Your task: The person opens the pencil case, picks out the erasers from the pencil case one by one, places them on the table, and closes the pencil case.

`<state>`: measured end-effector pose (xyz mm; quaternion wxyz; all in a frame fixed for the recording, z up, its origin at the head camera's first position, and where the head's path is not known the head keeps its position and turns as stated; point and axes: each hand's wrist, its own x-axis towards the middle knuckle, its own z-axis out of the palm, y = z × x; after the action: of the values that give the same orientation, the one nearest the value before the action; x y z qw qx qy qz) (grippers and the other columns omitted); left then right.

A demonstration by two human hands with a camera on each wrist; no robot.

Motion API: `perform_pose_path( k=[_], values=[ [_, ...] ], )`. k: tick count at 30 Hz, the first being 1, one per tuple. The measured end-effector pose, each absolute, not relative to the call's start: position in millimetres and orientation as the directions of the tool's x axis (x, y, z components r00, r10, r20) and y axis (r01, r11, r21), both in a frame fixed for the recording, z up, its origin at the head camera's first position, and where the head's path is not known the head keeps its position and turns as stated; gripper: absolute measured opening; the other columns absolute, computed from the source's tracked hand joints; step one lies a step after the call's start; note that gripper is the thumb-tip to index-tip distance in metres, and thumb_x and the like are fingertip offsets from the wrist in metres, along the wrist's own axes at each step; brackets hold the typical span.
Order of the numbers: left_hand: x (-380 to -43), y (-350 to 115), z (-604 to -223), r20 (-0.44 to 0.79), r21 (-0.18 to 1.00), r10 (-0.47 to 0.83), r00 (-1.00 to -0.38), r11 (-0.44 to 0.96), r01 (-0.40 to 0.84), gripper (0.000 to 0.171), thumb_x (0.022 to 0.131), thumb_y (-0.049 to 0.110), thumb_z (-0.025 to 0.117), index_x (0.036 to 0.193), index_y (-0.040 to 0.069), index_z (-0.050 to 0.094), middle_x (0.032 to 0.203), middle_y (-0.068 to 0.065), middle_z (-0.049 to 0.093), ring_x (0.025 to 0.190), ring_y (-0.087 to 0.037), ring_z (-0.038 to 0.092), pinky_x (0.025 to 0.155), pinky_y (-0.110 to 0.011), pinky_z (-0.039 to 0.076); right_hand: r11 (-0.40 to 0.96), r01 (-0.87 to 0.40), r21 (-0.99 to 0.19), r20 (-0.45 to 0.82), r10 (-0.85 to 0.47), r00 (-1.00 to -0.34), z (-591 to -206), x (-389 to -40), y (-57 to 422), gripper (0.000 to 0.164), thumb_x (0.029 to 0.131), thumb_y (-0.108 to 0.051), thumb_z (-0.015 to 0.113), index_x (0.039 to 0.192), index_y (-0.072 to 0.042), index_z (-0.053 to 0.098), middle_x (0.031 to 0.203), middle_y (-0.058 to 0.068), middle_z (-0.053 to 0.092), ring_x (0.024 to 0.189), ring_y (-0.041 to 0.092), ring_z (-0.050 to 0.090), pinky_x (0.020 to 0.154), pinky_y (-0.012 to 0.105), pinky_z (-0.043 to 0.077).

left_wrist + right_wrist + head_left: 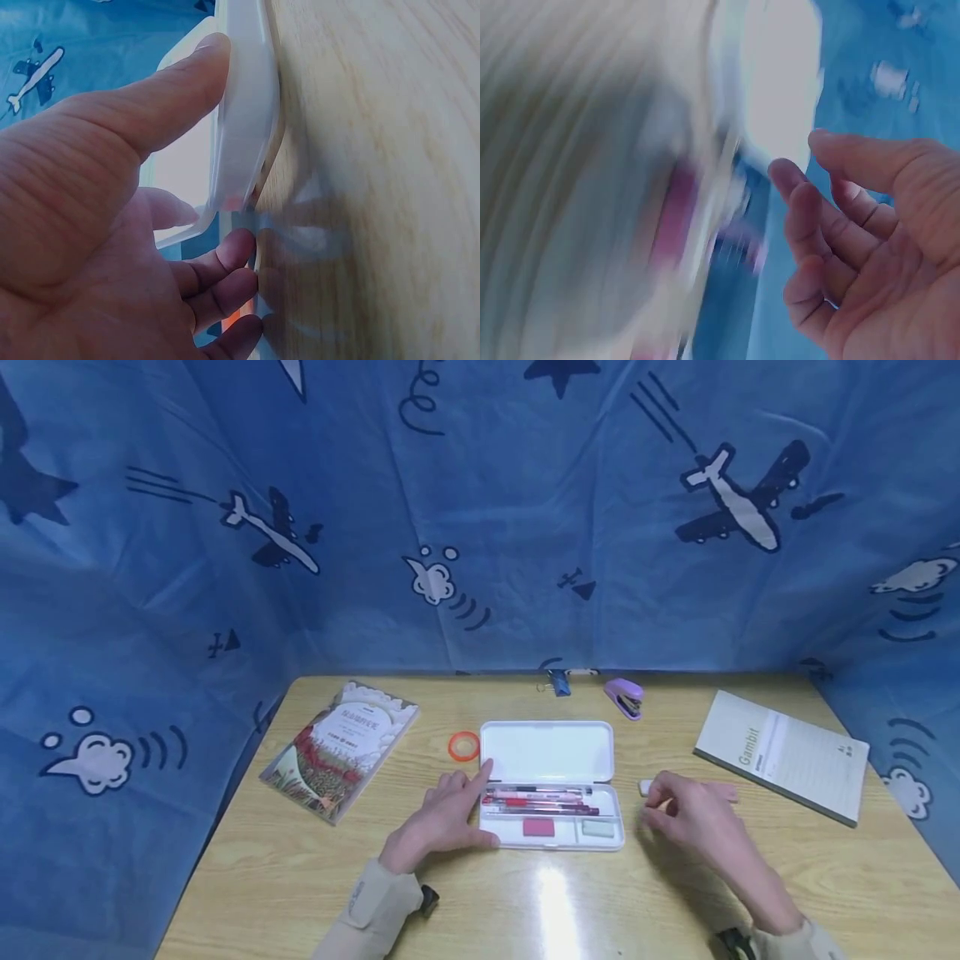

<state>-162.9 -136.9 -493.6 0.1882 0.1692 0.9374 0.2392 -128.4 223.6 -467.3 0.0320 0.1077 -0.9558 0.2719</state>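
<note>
A white pencil case [547, 752] lies with its lid folded back on the table. Several pens [540, 802], a pink eraser [538, 827] and a pale green eraser [597, 828] are inside. My left hand [450, 814] is at the case's left side, index finger at the hinge and thumb on the front corner; its other fingers hang loose in the left wrist view. To the case's right, my right hand [693, 810] hovers with fingers loosely bent and nothing between them. A slim pink-and-white item [723, 791] lies behind that hand, partly hidden by it.
An illustrated book [341, 752] lies at the left, a notebook [783, 756] at the right. Behind the case are a roll of orange tape [463, 746], a blue binder clip [559, 682] and a purple stapler [625, 697]. A blue curtain [495, 527] borders the wooden table [262, 893].
</note>
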Motion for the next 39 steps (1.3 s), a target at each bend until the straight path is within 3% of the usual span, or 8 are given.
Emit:
perform_pose_path(
  k=[8, 13, 17, 22, 26, 34, 39],
  values=[
    [-163, -137, -493, -0.273, 0.511, 0.409, -0.871, 0.829, 0.230, 0.114, 0.078, 0.048, 0.085, 0.165, 0.024, 0.015, 0.122, -0.008, 0.047, 0.108, -0.021, 0.036, 0.091, -0.039, 0.033, 0.793, -0.366, -0.488, 0.102, -0.365, -0.926, -472, -128, 137, 0.019, 0.079, -0.008, 0.081, 0.085, -0.020, 0.067, 0.072, -0.009, 0.065, 0.062, 0.003, 0.052, 0.058, 0.023, 0.042],
    [-163, -137, -493, -0.279, 0.507, 0.407, -0.870, 0.832, 0.227, 0.114, 0.078, 0.049, 0.084, 0.165, 0.025, 0.014, 0.121, -0.007, 0.047, 0.108, -0.020, 0.036, 0.090, -0.038, 0.033, 0.796, -0.469, -0.383, 0.162, -0.442, -0.882, -479, -129, 112, 0.019, 0.076, -0.009, 0.084, 0.084, -0.022, 0.072, 0.078, -0.009, 0.070, 0.069, 0.008, 0.060, 0.065, 0.028, 0.048],
    [-164, -137, -494, -0.284, 0.509, 0.404, -0.870, 0.832, 0.220, 0.114, 0.078, 0.049, 0.085, 0.165, 0.026, 0.014, 0.121, -0.007, 0.046, 0.108, -0.020, 0.036, 0.090, -0.038, 0.033, 0.833, -0.467, -0.296, 0.171, -0.435, -0.884, -482, -134, 104, 0.023, 0.070, -0.015, 0.089, 0.078, -0.022, 0.069, 0.075, -0.010, 0.064, 0.071, 0.010, 0.058, 0.066, 0.030, 0.049],
    [-164, -137, -494, -0.292, 0.518, 0.397, -0.870, 0.830, 0.204, 0.115, 0.077, 0.048, 0.085, 0.164, 0.028, 0.014, 0.122, -0.006, 0.046, 0.109, -0.020, 0.036, 0.091, -0.038, 0.034, 0.870, -0.416, -0.264, 0.082, -0.409, -0.909, -484, -145, 99, 0.035, 0.064, -0.015, 0.093, 0.069, -0.022, 0.059, 0.068, -0.009, 0.054, 0.064, 0.010, 0.048, 0.059, 0.029, 0.042],
    [-164, -137, -496, -0.254, 0.515, 0.421, -0.871, 0.821, 0.247, 0.115, 0.077, 0.047, 0.086, 0.165, 0.023, 0.015, 0.121, -0.009, 0.048, 0.107, -0.021, 0.037, 0.090, -0.038, 0.033, 0.867, -0.436, -0.241, 0.069, -0.433, -0.899, -487, -150, 99, 0.039, 0.061, -0.016, 0.094, 0.068, -0.020, 0.056, 0.066, -0.007, 0.054, 0.061, 0.012, 0.046, 0.054, 0.029, 0.040],
    [-165, -138, -498, -0.241, 0.509, 0.429, -0.871, 0.819, 0.263, 0.115, 0.077, 0.049, 0.085, 0.165, 0.022, 0.015, 0.121, -0.009, 0.049, 0.107, -0.021, 0.037, 0.090, -0.038, 0.033, 0.836, -0.512, -0.200, 0.080, -0.507, -0.858, -490, -153, 105, 0.035, 0.065, -0.023, 0.094, 0.074, -0.020, 0.061, 0.067, -0.012, 0.056, 0.060, 0.007, 0.045, 0.060, 0.028, 0.041],
    [-165, -139, -497, -0.240, 0.506, 0.428, -0.871, 0.821, 0.264, 0.116, 0.077, 0.049, 0.085, 0.165, 0.022, 0.015, 0.122, -0.010, 0.049, 0.107, -0.021, 0.037, 0.090, -0.038, 0.033, 0.788, -0.595, -0.161, 0.156, -0.575, -0.803, -491, -152, 109, 0.023, 0.074, -0.028, 0.089, 0.073, -0.023, 0.067, 0.066, -0.013, 0.059, 0.057, 0.004, 0.043, 0.059, 0.025, 0.038]
  ],
)
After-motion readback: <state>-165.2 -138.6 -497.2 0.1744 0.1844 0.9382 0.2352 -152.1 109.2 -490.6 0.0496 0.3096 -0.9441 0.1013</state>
